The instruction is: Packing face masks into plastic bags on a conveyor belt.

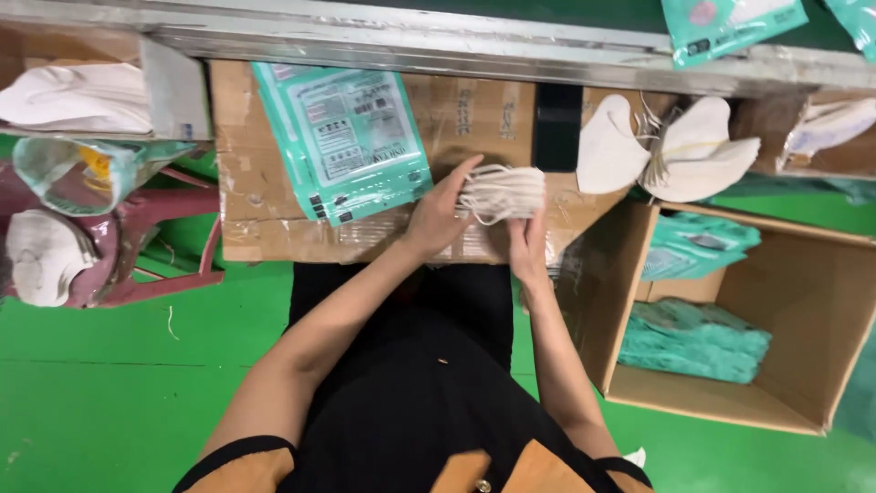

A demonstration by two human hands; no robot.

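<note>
Both hands clasp a stack of white masks over the cardboard desk.

The left hand (438,215) grips the stack of white masks (502,192) from its side, the right hand (527,246) from below; teal packets (342,137) lie left of the stack, loose masks (671,146) to its right.
</note>
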